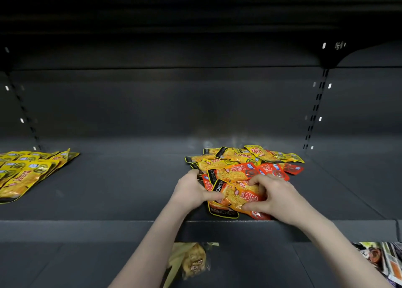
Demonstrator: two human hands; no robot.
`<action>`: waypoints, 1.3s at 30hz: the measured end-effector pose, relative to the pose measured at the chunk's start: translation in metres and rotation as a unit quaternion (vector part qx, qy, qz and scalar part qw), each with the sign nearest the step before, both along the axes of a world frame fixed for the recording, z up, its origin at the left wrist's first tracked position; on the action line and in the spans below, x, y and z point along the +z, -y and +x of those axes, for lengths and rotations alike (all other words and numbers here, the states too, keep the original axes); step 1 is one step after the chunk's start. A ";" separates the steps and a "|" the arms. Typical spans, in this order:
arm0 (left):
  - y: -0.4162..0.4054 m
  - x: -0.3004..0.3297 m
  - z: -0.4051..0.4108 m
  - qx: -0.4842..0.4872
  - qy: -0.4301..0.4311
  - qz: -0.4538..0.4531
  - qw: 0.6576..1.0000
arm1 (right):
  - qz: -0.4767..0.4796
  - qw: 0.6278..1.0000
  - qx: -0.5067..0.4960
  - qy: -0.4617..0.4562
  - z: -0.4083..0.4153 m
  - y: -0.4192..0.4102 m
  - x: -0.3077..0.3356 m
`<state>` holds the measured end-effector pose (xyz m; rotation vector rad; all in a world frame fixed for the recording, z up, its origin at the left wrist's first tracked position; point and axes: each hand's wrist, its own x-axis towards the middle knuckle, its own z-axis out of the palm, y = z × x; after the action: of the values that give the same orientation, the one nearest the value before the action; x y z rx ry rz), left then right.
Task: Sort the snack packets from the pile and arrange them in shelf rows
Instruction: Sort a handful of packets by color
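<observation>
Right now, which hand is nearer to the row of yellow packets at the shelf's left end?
Left. The left hand grips the mixed pile's left side, facing the yellow row; the right hand pinches an orange packet farther right.

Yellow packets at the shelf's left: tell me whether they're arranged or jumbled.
Arranged: the yellow packets lie flat in overlapping rows on the shelf.

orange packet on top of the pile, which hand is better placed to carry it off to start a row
Right. The right hand already pinches the orange packet between thumb and curled fingers. The left hand only grips its end, resting against the pile.
</observation>
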<state>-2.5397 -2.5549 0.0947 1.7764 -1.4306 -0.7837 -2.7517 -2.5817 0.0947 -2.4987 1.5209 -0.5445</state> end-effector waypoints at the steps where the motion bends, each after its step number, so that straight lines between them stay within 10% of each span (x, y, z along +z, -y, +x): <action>1: 0.000 0.000 0.003 -0.007 -0.008 0.003 1.000 | 0.011 1.000 0.002 0.005 0.002 -0.001 0.001; 17: -0.014 0.007 0.047 -0.013 0.023 0.090 0.996 | 0.010 0.994 -0.102 0.044 0.012 0.001 0.002; 23: -0.008 0.005 0.023 0.061 0.227 0.078 0.969 | 0.005 0.992 -0.111 0.052 0.019 -0.001 0.008; 39: -0.021 0.010 0.047 0.058 -0.129 0.025 0.990 | 0.064 0.965 -0.019 0.255 0.022 0.009 0.007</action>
<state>-2.4928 -2.5336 0.1047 1.7071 -1.1364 -0.9559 -2.7295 -2.5907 0.1013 -2.0201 1.3472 -0.9712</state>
